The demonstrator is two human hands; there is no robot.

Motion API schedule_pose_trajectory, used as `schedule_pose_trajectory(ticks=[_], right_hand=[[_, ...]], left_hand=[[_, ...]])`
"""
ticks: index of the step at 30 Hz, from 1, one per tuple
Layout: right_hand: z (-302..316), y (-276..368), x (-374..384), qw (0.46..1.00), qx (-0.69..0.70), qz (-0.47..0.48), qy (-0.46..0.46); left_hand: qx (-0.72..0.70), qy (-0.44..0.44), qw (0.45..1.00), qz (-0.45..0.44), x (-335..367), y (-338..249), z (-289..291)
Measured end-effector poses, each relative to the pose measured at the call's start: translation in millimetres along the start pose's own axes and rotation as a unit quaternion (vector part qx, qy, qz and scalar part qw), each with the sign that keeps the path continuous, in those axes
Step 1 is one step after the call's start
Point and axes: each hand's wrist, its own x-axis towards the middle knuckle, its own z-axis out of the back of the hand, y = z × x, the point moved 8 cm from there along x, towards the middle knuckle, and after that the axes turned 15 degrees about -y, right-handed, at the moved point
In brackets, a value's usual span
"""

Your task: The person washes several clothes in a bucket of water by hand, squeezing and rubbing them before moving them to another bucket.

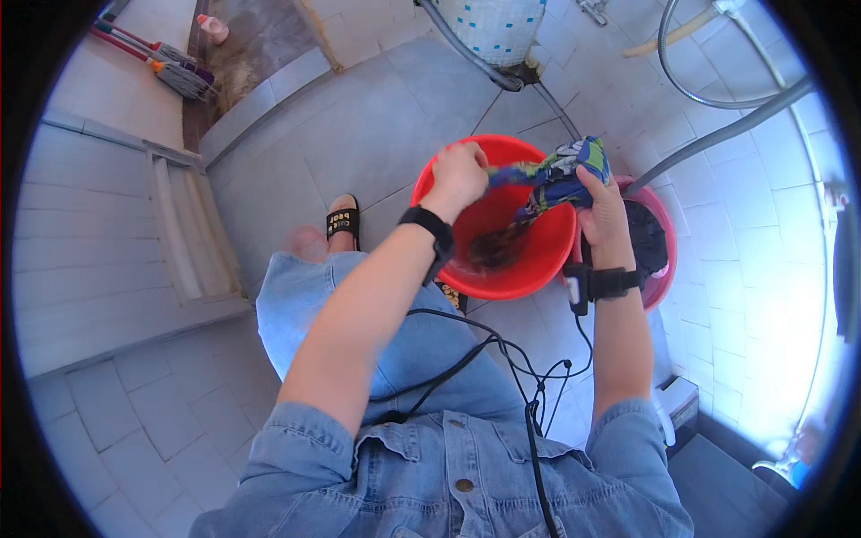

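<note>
A patterned cloth in blue, green and dark tones (549, 184) is held up over a red basin (468, 215). My left hand (459, 177) is closed on its left end, with the fingers pinching the fabric. On the other side my right hand (603, 211) grips the bunched part, thumb on top. Part of the cloth hangs down inside the basin, where something dark and brownish shows low down, too blurred to name. The right hand is beside the basin's right rim.
A pink tub (659, 282) holding dark cloth (644, 238) stands right of the basin. Grey hose (717, 134) runs down to it. Black cables (502, 345) hang across my lap. A tiled column (493, 31) rises behind; mops (179, 76) lean at the far left.
</note>
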Motion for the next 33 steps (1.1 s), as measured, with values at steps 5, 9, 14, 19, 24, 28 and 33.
schedule_pose_trajectory(ticks=[5,9,14,19,24,28,33], right_hand=[[-7,-10,-28,0.99,-0.068,0.119,0.027],[-31,-50,-52,0.997,-0.042,0.054,0.042],[-17,-81,-10,0.997,0.002,-0.034,-0.074],[21,-100,32,0.99,-0.037,-0.102,-0.085],[-28,-50,3,0.996,-0.032,-0.022,0.078],[-52,-26,-17,0.882,-0.349,0.29,0.128],[-27,-70,14,0.991,-0.129,0.032,-0.031]], left_hand=[[-0.329,0.26,0.738,0.53,-80,-23,-60],[-0.633,0.301,0.567,0.434,-66,-44,-63],[-0.638,0.175,0.586,0.469,-50,-12,-81],[-0.592,0.204,0.636,0.451,-49,-27,-80],[-0.551,0.17,0.691,0.436,-35,-15,-60],[-0.494,0.257,0.616,0.557,-58,-19,-61],[-0.655,0.094,0.613,0.432,-26,-5,-77]])
